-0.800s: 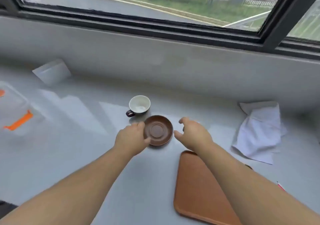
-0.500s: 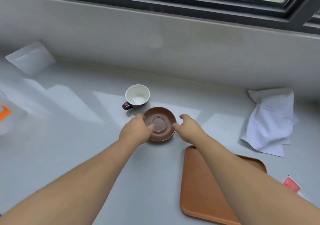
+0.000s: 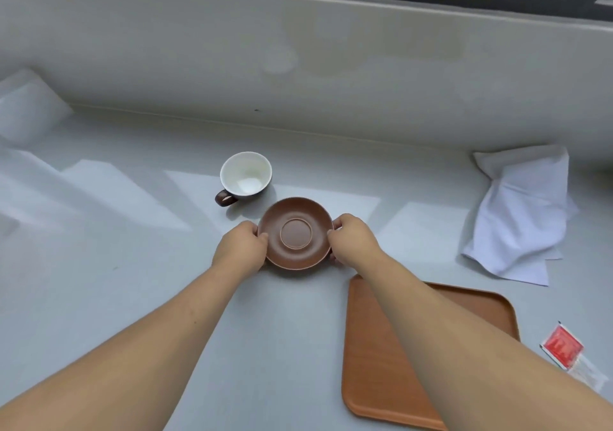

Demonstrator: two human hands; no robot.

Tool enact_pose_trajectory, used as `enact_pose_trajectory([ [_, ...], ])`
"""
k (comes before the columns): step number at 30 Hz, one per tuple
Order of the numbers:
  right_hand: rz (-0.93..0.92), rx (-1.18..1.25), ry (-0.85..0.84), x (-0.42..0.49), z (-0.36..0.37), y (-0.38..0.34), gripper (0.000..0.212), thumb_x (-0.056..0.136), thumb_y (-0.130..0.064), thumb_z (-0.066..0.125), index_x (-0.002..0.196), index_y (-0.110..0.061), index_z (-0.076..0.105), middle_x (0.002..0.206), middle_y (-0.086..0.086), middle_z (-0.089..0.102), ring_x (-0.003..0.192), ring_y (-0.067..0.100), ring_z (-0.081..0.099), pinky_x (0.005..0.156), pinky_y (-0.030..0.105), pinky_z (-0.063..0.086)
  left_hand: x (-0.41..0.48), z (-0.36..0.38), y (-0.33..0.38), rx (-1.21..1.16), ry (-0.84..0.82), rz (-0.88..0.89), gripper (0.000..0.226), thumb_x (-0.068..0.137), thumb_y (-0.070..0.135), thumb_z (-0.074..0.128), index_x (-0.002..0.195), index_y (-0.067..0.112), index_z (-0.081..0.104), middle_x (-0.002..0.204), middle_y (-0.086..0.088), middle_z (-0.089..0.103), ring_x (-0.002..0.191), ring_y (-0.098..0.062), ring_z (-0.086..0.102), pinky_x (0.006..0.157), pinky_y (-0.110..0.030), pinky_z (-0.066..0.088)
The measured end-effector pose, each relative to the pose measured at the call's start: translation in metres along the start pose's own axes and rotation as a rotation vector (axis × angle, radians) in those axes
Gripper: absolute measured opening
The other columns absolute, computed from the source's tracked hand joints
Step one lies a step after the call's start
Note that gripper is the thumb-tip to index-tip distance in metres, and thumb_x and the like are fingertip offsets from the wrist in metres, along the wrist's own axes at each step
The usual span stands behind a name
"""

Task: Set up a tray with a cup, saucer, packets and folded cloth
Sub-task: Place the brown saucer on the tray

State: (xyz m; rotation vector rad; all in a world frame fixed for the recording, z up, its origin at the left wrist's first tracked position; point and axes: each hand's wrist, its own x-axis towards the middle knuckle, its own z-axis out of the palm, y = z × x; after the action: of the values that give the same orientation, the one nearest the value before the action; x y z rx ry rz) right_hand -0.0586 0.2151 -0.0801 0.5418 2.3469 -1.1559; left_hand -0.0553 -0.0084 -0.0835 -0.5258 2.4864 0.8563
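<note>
A brown saucer [image 3: 295,233] sits at the middle of the grey counter. My left hand [image 3: 241,250] grips its left rim and my right hand [image 3: 352,239] grips its right rim. Just behind it to the left stands a cup [image 3: 244,177], white inside and dark brown outside, handle toward me. An orange-brown tray [image 3: 374,361] lies near right, partly under my right forearm. A crumpled white cloth [image 3: 520,215] lies at the far right. A red packet [image 3: 563,346] and a clear packet [image 3: 588,372] lie right of the tray.
A grey wall with a dark window frame rises behind the counter. A white folded sheet [image 3: 26,108] leans at the far left corner.
My right hand closed in onto the saucer's right rim, and both hands now hold it. The camera tilted down, bringing the tray and packets further into view.
</note>
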Motion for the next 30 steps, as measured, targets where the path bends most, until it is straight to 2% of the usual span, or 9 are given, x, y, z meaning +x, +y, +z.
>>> enact_pose_trajectory([
  [4,0.018,0.034,0.044,-0.015,-0.025,0.016,0.014,0.090,-0.016,0.049,0.098,-0.012,0.061,0.088,0.015,0.073,0.082,0.036,0.073,0.076,0.048,0.063,-0.020,0.007,0.013,-0.107,-0.023,0.037,0.024,0.094,0.041,0.054,0.084,0.021,0.063,0.073,0.000,0.075,0.074,-0.025,0.075,0.080,-0.047,0.063],
  [7,0.050,0.073,0.067,-0.034,-0.049,0.033,0.011,0.091,-0.015,0.050,0.095,-0.013,0.060,0.081,0.015,0.072,0.061,0.028,0.072,0.055,0.033,0.060,-0.040,0.017,0.032,-0.124,-0.044,0.081,0.025,0.093,0.037,0.057,0.078,0.018,0.064,0.062,0.003,0.074,0.064,-0.020,0.075,0.076,-0.045,0.064],
  [8,0.055,0.072,0.075,-0.040,-0.057,0.040,0.011,0.091,-0.015,0.050,0.095,-0.014,0.060,0.077,0.013,0.072,0.056,0.024,0.071,0.054,0.032,0.058,-0.047,0.022,0.039,-0.104,-0.047,0.099,0.025,0.093,0.036,0.058,0.077,0.018,0.063,0.060,0.004,0.073,0.060,-0.017,0.074,0.074,-0.044,0.064],
  [11,0.053,0.067,0.095,-0.057,-0.081,0.062,0.011,0.090,-0.016,0.051,0.096,-0.014,0.061,0.068,0.009,0.070,0.054,0.022,0.071,0.065,0.039,0.061,-0.069,0.038,0.059,-0.050,-0.063,0.144,0.024,0.092,0.034,0.057,0.076,0.018,0.062,0.061,0.007,0.074,0.052,-0.008,0.070,0.074,-0.040,0.063],
  [14,0.067,0.083,0.110,-0.072,-0.101,0.085,0.010,0.090,-0.018,0.050,0.093,-0.016,0.060,0.066,0.007,0.070,0.051,0.017,0.069,0.067,0.043,0.063,-0.090,0.055,0.074,-0.026,-0.093,0.158,0.024,0.094,0.035,0.056,0.080,0.016,0.063,0.069,0.007,0.076,0.053,-0.006,0.070,0.076,-0.041,0.063],
  [18,0.093,0.085,0.129,-0.090,-0.122,0.114,0.008,0.090,-0.021,0.051,0.092,-0.021,0.060,0.063,0.006,0.071,0.052,0.018,0.070,0.064,0.040,0.063,-0.113,0.079,0.090,0.009,-0.120,0.184,0.027,0.095,0.037,0.057,0.082,0.014,0.064,0.070,0.005,0.076,0.063,-0.012,0.073,0.080,-0.043,0.062],
  [23,0.134,0.071,0.159,-0.107,-0.140,0.149,0.009,0.090,-0.025,0.054,0.091,-0.023,0.062,0.059,-0.001,0.071,0.047,0.012,0.069,0.049,0.019,0.053,-0.137,0.105,0.103,0.065,-0.138,0.205,0.029,0.094,0.040,0.058,0.078,0.016,0.061,0.069,0.004,0.076,0.069,-0.018,0.075,0.079,-0.044,0.062],
  [27,0.126,0.091,0.141,-0.116,-0.146,0.171,0.008,0.088,-0.021,0.053,0.088,-0.019,0.060,0.069,0.007,0.072,0.053,0.022,0.071,0.064,0.041,0.062,-0.152,0.121,0.105,0.082,-0.162,0.211,0.029,0.093,0.038,0.058,0.076,0.015,0.065,0.066,0.003,0.075,0.070,-0.021,0.074,0.078,-0.046,0.063],
  [30,0.116,0.071,0.126,-0.122,-0.149,0.183,0.009,0.091,-0.018,0.054,0.091,-0.015,0.062,0.078,0.012,0.076,0.062,0.030,0.074,0.067,0.045,0.063,-0.161,0.131,0.104,0.091,-0.177,0.225,0.030,0.092,0.037,0.059,0.078,0.011,0.067,0.067,0.001,0.075,0.071,-0.024,0.073,0.077,-0.047,0.062],
])
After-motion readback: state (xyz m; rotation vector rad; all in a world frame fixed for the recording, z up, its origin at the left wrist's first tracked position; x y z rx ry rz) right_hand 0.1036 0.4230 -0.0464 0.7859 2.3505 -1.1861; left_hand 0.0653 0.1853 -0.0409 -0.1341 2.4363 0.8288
